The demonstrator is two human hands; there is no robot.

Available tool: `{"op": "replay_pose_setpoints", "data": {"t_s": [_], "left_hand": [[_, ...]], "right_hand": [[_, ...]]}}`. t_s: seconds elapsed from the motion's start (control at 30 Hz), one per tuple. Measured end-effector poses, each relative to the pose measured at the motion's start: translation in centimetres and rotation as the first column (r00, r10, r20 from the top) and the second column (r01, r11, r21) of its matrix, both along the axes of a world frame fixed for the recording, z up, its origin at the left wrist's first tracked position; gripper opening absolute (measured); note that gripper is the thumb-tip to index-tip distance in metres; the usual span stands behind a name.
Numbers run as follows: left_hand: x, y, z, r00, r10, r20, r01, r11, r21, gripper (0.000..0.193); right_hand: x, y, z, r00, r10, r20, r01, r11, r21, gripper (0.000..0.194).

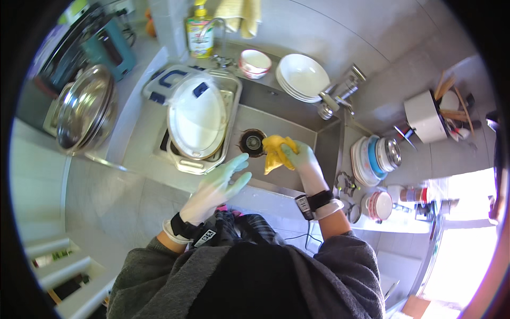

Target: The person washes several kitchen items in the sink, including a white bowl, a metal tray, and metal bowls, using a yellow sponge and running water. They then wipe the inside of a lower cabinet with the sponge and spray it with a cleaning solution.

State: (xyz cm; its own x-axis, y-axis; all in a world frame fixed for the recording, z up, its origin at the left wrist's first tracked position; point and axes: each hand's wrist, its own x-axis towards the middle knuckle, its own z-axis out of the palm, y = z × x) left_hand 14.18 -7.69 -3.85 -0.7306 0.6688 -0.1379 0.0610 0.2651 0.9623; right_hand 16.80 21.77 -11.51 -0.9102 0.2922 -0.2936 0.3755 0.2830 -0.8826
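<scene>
Both my hands wear pale green and white rubber gloves. In my right hand [299,156] a crumpled yellow cloth [277,153] is gripped over the stainless steel sink [279,171], just right of the dark drain [253,142]. My left hand [221,181] is raised with thumb and fingers apart at the sink's front left edge, holding nothing. Left of the drain, a large oval white dish [195,123] lies on a metal rack tray [235,103], with a clear lid with blue clips [159,85] partly beneath it.
Behind the sink stand a soap bottle [200,36], a patterned bowl [255,63], stacked white bowls [305,75] and a metal faucet [336,95]. To the right are stacked dishes [364,161] and a utensil holder [425,116]; metal basins [85,111] stand at left.
</scene>
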Motion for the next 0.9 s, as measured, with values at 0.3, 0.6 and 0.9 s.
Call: {"op": "replay_pose_setpoints", "data": {"t_s": [0.3,0.6,0.9], "left_hand": [[-1.0,6.5,-3.0,0.980,-0.196,-0.040,0.189,0.972,-0.136,0.072],[0.4,10.6,-2.8,0.956,0.003,0.293,-0.055,0.984,0.168,0.057],[7.0,17.6,-5.5,0.801,-0.208,-0.561,0.231,0.972,-0.031,0.037]], "right_hand": [[2.6,-2.5,-0.5,0.967,-0.083,-0.240,0.203,0.819,0.537,0.043],[5.8,-5.1,3.2,0.959,0.143,-0.244,-0.131,0.989,0.066,0.045],[21.7,3.9,8.5,0.821,-0.434,-0.371,0.361,0.898,-0.251,0.023]]}}
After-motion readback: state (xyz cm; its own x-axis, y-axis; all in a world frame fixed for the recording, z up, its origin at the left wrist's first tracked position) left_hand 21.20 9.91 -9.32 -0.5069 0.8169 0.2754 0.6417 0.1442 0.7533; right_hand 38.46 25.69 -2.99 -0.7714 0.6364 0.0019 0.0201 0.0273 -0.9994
